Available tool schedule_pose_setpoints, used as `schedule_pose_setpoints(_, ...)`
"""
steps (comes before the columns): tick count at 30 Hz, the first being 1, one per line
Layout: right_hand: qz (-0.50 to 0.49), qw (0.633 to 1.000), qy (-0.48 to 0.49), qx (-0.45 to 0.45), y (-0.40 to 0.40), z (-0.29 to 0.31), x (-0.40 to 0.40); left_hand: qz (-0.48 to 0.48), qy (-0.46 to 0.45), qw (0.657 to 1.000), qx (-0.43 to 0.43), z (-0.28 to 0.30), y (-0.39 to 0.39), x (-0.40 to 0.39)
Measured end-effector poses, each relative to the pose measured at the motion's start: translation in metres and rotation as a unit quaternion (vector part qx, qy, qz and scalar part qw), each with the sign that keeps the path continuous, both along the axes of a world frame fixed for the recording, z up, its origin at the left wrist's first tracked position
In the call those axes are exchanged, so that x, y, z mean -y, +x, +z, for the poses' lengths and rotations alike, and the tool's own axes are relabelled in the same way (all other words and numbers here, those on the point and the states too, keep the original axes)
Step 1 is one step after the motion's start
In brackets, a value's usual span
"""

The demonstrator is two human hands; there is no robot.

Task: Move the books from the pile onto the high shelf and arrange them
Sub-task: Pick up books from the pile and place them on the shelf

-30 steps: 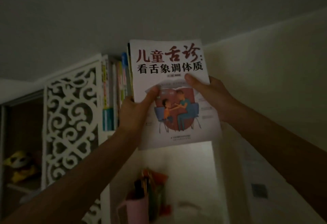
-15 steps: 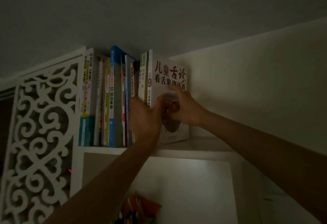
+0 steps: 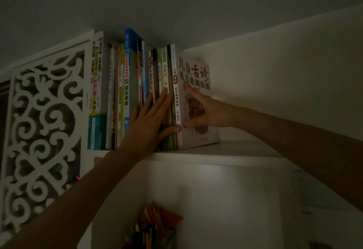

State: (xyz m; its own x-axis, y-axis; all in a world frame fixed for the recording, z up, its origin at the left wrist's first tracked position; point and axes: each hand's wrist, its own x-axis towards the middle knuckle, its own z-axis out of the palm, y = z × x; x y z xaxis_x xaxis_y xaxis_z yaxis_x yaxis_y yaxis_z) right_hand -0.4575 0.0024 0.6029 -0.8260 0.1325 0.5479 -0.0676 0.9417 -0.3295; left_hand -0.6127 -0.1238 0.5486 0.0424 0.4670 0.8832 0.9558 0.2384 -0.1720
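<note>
A white book [image 3: 196, 71] with red and black Chinese title stands upright at the right end of a row of books [image 3: 125, 91] on the high shelf [image 3: 225, 154]. My left hand [image 3: 151, 119] lies flat with straight fingers against the spines of the row, its thumb touching the white book's spine. My right hand [image 3: 204, 111] rests on the white book's front cover, index finger stretched up along it and thumb near the lower spine edge. The room is dim.
A white carved lattice panel [image 3: 43, 130] closes the shelf's left side. The ceiling sits just above the book tops. The shelf board runs bare to the right of the white book toward the wall [image 3: 284, 91]. Colourful items [image 3: 155, 227] stand in the compartment below.
The white book went from held in front of the shelf to standing at the row's right end. My left hand opened flat onto the spines; my right hand slid onto the cover.
</note>
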Motion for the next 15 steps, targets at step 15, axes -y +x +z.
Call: schedule_pose_setpoints(15,-0.292,0.926,0.162,-0.178,0.171,-0.106,0.082,-0.396,0.031,0.916,0.058,-0.118,0.130,0.015)
